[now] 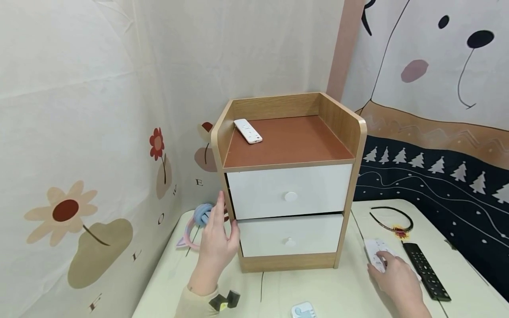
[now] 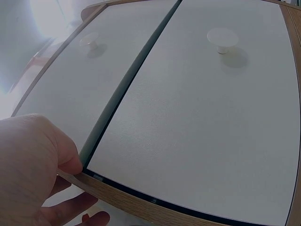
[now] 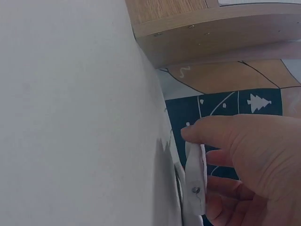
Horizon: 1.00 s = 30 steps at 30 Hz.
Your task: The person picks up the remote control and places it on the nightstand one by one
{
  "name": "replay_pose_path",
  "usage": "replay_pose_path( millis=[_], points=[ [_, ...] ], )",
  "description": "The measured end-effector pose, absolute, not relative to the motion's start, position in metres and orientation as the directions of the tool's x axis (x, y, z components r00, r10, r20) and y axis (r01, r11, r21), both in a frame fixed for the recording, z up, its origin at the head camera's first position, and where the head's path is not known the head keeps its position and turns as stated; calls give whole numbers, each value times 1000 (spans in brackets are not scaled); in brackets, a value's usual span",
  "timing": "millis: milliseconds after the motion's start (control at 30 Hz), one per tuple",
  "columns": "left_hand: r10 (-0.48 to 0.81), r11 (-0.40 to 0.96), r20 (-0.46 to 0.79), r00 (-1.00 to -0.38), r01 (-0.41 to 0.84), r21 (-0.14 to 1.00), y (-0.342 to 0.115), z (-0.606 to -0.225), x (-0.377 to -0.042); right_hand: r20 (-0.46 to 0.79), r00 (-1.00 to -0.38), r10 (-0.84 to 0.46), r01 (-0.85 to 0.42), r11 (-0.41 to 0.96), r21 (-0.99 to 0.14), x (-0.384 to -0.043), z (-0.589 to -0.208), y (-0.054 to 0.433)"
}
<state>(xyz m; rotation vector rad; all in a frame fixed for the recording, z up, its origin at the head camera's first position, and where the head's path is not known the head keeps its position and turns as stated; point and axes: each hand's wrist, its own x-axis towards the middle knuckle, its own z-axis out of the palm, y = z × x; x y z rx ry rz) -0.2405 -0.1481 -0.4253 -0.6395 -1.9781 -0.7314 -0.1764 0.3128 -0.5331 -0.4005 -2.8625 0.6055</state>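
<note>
A small wooden cabinet point(image 1: 288, 262) has two white drawers with round knobs, an upper drawer point(image 1: 254, 194) and a lower drawer point(image 1: 262, 238). The upper drawer front stands slightly proud of the lower one. My left hand point(image 1: 218, 249) rests against the cabinet's left side, fingers straight, the thumb at the front edge near the gap between drawers. In the left wrist view, the fingers of that hand point(image 2: 33, 160) lie partly behind the side panel. On the table to the right, my right hand point(image 1: 397, 280) pinches a flat white object point(image 1: 374, 249) with small printed marks; its exact kind is unclear.
A white remote point(image 1: 248, 131) lies on the cabinet's top shelf. Right of my right hand are a black remote point(image 1: 427, 271) and a dark headband point(image 1: 403, 213). Behind my left hand sits a blue knotted item point(image 1: 202, 214); a small white case point(image 1: 303, 310) lies at the front.
</note>
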Motion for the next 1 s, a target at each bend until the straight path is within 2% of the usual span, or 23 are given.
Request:
replay_pose_path(
  millis=[300,567,800,1000],
  points=[
    [146,688,884,-445,687,232,-148,-425,-241,279,-907,315,161,872,-463,-177,-514,293],
    [139,687,873,-468,681,256,-148,-426,-241,509,-791,339,60,871,-487,-167,-493,271],
    [139,690,877,-461,680,248,-148,-425,-241,589,-706,393,18,842,-540,-161,-468,256],
    [135,686,882,-451,685,246,-146,-425,-240,761,-528,376,-156,838,-523,-154,-446,248]
  ],
)
